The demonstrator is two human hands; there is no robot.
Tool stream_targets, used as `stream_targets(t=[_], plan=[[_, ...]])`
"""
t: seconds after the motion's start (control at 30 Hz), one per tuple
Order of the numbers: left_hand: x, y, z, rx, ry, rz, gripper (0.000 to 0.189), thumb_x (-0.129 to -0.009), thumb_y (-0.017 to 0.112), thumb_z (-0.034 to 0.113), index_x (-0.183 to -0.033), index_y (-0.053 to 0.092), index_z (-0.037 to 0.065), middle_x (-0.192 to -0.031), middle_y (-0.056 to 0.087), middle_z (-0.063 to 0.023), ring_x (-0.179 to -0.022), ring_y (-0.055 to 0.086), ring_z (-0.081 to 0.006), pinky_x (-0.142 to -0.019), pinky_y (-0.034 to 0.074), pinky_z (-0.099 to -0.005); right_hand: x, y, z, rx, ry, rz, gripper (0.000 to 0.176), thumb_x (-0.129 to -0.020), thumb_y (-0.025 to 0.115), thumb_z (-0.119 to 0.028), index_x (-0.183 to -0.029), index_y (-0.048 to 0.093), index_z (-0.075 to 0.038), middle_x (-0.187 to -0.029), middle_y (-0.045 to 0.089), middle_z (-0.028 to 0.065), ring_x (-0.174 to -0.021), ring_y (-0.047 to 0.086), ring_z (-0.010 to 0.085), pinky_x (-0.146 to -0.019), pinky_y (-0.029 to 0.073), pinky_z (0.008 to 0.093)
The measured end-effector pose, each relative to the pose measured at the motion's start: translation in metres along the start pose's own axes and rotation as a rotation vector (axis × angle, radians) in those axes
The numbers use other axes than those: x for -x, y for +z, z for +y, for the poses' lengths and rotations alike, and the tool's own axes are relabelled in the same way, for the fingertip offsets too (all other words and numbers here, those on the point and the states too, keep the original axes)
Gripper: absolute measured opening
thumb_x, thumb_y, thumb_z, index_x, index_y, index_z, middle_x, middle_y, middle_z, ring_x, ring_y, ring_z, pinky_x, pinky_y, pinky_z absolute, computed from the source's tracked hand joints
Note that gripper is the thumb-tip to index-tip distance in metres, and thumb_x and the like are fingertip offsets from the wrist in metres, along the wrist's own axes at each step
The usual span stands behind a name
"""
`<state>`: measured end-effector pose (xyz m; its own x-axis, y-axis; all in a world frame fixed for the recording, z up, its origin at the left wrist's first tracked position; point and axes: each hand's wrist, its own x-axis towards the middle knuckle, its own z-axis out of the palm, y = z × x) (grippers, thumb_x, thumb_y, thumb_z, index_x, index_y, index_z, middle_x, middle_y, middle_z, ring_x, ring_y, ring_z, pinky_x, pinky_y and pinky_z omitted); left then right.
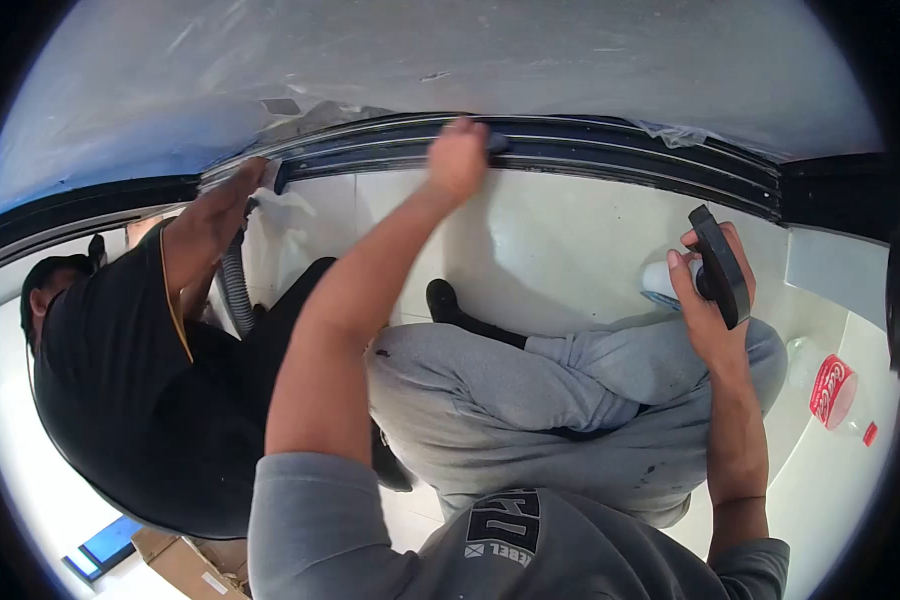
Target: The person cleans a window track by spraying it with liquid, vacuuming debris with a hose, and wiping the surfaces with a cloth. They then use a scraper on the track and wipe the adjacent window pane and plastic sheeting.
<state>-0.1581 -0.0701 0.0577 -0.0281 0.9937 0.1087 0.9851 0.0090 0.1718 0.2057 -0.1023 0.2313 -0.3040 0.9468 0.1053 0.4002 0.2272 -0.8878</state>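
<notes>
The dark window track [570, 150] runs in a curve across the top of the view, from about 10 o'clock to 2 o'clock, under a pane covered in clear plastic sheeting [470, 50]. At 12 o'clock the left hand [457, 155] rests against this track, its fingers curled into a loose fist around a small dark pad [497, 143] that sticks out on the 3 o'clock side of the knuckles and touches the track. The bare left forearm leads down to 7 o'clock, into a grey sleeve.

At 3 o'clock the right hand [712, 295] is held up, well apart from the track, with fingers and thumb wrapped around a black tool [722, 265] that stands nearly upright. Just beside it, toward 9 o'clock, a white and blue object [660, 282] shows partly; what it is cannot be told.

Below both hands are the person's own bent knees in grey trousers [570, 400], with a black sock [440, 298] on the pale floor.

At 9 o'clock a co-worker in a black shirt [120, 400] reaches a hand [235, 190] to the track's left end, with a grey ribbed hose [235, 285] just below it. At 4 o'clock a clear bottle with a red label [835, 395] lies on the floor. At 7 o'clock sits a cardboard box [180, 562].
</notes>
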Motion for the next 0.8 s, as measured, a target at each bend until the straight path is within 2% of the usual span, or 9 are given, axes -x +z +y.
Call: stream_targets(t=[0.1,0.17,0.23,0.3,0.47,0.57,0.6,0.7,0.8], plan=[[0.013,-0.032,-0.069,-0.132,-0.081,-0.152,0.026,-0.078,0.065,0.009,-0.105,0.067,0.008,-0.116,0.065,-0.0175,-0.111,0.06,-0.0383,-0.092,0.052,-0.0482,-0.001,0.001,0.001,0.028,0.001,-0.012,0.018,-0.083,0.072,-0.002,-0.099,0.064,0.001,-0.089,0.055,0.0062,-0.072,0.055,0.0122,-0.063,0.044,0.0267],[0.028,-0.04,-0.131,-0.281,-0.071,-0.066,0.019,-0.085,0.056,0.008,-0.099,0.07,0.009,-0.111,0.066,-0.0149,-0.098,0.067,-0.0371,-0.085,0.055,-0.0461,-0.002,0.005,0.001,0.013,-0.001,-0.012,0.018,-0.083,0.072,-0.003,-0.098,0.064,0.001,-0.088,0.055,0.0062,-0.072,0.055,0.012,-0.063,0.044,0.0263],[0.03,-0.053,-0.172,-0.394,-0.333,-0.239,0.019,-0.086,0.056,0.008,-0.099,0.07,0.008,-0.11,0.066,-0.0169,-0.1,0.067,-0.0384,-0.085,0.056,-0.0479,-0.004,0.007,0.0,-0.015,-0.001,-0.034,0.018,-0.083,0.072,-0.003,-0.098,0.064,0.001,-0.088,0.056,0.0063,-0.071,0.055,0.0117,-0.062,0.044,0.0259],[0.028,-0.055,-0.181,-0.435,-0.367,-0.214,0.015,-0.088,0.057,0.009,-0.095,0.07,0.007,-0.109,0.066,-0.0195,-0.1,0.067,-0.0399,-0.085,0.056,-0.0482,-0.007,0.005,0.0,-0.019,-0.004,-0.041,0.018,-0.082,0.072,-0.003,-0.098,0.064,0.001,-0.088,0.056,0.0063,-0.07,0.055,0.0114,-0.062,0.043,0.0257],[0.034,-0.044,-0.163,-0.379,-0.459,-0.217,0.015,-0.085,0.06,0.011,-0.093,0.072,0.005,-0.105,0.068,-0.021,-0.099,0.068,-0.0404,-0.086,0.056,-0.0488,-0.007,0.007,-0.001,-0.073,0.006,-0.052,0.018,-0.083,0.071,-0.003,-0.099,0.064,0.002,-0.088,0.056,0.0061,-0.069,0.055,0.0105,-0.061,0.043,0.0252],[0.021,-0.047,-0.097,-0.243,-0.407,-0.346,0.017,-0.083,0.061,0.011,-0.092,0.074,0.004,-0.101,0.071,-0.023,-0.097,0.07,-0.0381,-0.084,0.057,-0.0476,-0.008,0.006,-0.007,-0.097,0.0,-0.041,0.018,-0.083,0.071,-0.003,-0.099,0.064,0.002,-0.087,0.055,0.0057,-0.07,0.054,0.0104,-0.061,0.042,0.0253],[0.012,-0.049,-0.064,-0.2,-0.358,-0.427,0.017,-0.083,0.06,0.01,-0.092,0.074,0.004,-0.1,0.071,-0.0225,-0.096,0.07,-0.0384,-0.083,0.057,-0.0474,-0.008,0.007,-0.008,-0.096,-0.009,-0.043,0.018,-0.083,0.071,-0.003,-0.099,0.064,0.002,-0.087,0.055,0.0055,-0.07,0.054,0.0104,-0.061,0.042,0.0253],[0.0,-0.015,0.002,-0.054,-0.133,-0.303,0.014,-0.08,0.06,0.012,-0.087,0.068,0.004,-0.099,0.067,-0.0214,-0.094,0.066,-0.0419,-0.083,0.054,-0.0503,-0.006,0.008,-0.006,-0.108,-0.019,-0.038,0.018,-0.083,0.071,-0.004,-0.099,0.063,0.002,-0.087,0.054,0.0051,-0.07,0.053,0.0106,-0.061,0.042,0.0256],[-0.006,-0.026,0.036,-0.154,0.114,-0.186,0.022,-0.081,0.061,0.019,-0.099,0.071,0.012,-0.112,0.061,-0.0133,-0.114,0.057,-0.0365,-0.095,0.046,-0.0524,-0.002,0.005,-0.003,-0.108,0.001,-0.042,0.018,-0.083,0.071,-0.005,-0.098,0.063,0.002,-0.086,0.053,0.0048,-0.07,0.051,0.0109,-0.061,0.042,0.0263]])
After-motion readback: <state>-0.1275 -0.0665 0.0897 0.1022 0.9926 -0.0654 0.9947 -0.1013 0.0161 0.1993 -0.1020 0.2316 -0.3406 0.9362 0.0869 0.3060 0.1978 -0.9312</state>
